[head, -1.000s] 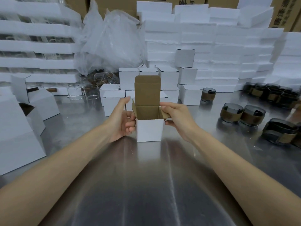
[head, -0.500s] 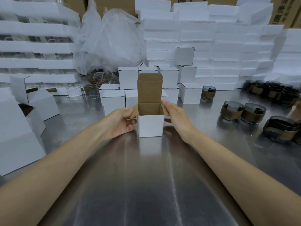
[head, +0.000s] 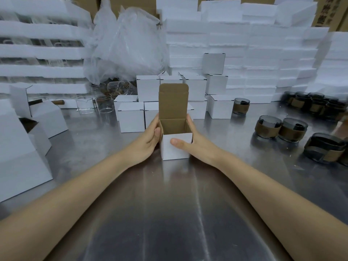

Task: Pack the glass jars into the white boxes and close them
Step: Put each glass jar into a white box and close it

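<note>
Head view: your left hand [head: 148, 140] and right hand [head: 195, 146] clasp the white box [head: 176, 150] from either side, right thumb on its smooth front. It stands on the brushed-steel counter [head: 169, 213], brown cardboard lid flap [head: 173, 100] upright. Smoky round glass jars [head: 267, 129], brown-banded, sit well apart.

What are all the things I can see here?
open white box: one, white outside, brown inside, centre, lid up
closed white boxes: about ten, white, stacked behind it
other open boxes: at least two, white, far left
dark glass jars: several, smoky with brown bands, right side
clear glass cups: two upright, see-through, back left
plastic bag: one, clear, back
foam trays: many, white, stacked at back
metal table: one, silver, underneath
left hand: one, holds the box's left side
right hand: one, holds its right side
</note>
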`<state>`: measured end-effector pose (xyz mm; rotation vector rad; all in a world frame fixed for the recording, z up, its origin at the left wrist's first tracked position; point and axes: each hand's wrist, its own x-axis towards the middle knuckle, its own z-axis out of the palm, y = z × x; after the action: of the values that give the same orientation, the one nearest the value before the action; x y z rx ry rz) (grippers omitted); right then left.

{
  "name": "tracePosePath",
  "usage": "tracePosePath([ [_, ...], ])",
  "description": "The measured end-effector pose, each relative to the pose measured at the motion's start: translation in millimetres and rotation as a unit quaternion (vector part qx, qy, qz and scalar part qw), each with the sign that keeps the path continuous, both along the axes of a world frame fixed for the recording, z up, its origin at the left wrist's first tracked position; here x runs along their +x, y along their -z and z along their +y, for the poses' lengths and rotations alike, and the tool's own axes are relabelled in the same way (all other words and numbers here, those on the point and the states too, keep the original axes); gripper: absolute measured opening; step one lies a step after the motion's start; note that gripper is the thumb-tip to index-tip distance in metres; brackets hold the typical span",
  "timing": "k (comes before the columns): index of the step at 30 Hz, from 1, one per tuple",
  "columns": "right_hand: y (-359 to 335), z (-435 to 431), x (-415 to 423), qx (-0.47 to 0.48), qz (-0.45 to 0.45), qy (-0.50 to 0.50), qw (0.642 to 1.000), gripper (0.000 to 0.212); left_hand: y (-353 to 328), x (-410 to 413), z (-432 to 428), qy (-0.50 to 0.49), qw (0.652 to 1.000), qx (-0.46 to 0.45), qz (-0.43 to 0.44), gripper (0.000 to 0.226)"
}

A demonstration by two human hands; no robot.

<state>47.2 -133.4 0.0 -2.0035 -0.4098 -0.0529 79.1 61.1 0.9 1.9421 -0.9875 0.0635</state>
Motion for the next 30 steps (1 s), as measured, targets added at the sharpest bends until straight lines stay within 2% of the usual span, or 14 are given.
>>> tracePosePath([
  [3,2,0,0,0.021,-0.027,0.042,0.999,0.108,4,-2,-3,-0.060,0.997,-0.034,0.023,0.048],
  [7,5,-8,7,0.033,-0.049,0.048,0.997,0.090,4,-6,-4,-0.058,0.996,-0.040,0.057,0.040],
  [10,0,-14,6,0.010,-0.056,0.020,0.998,0.100,0,-7,-3,-0.064,0.993,-0.055,0.086,0.064],
  [13,-2,-15,4,-0.004,-0.048,-0.001,0.999,0.108,-1,-6,-3,-0.074,0.996,-0.004,0.056,0.082],
  [17,-3,-16,5,-0.025,-0.037,-0.012,0.999,0.114,-2,-10,-5,-0.094,0.995,0.002,0.042,0.077],
  [20,-3,-18,6,-0.041,-0.031,-0.018,0.999,0.121,-2,-9,-5,-0.106,0.991,-0.013,0.083,0.073],
  [24,-4,-19,7,-0.074,-0.025,-0.012,0.997,0.125,0,-4,-6,-0.072,0.990,-0.039,0.118,0.075],
  [30,-9,-18,7,-0.107,-0.022,0.008,0.994,0.121,2,-5,-7,-0.040,0.990,-0.078,0.111,0.076],
])
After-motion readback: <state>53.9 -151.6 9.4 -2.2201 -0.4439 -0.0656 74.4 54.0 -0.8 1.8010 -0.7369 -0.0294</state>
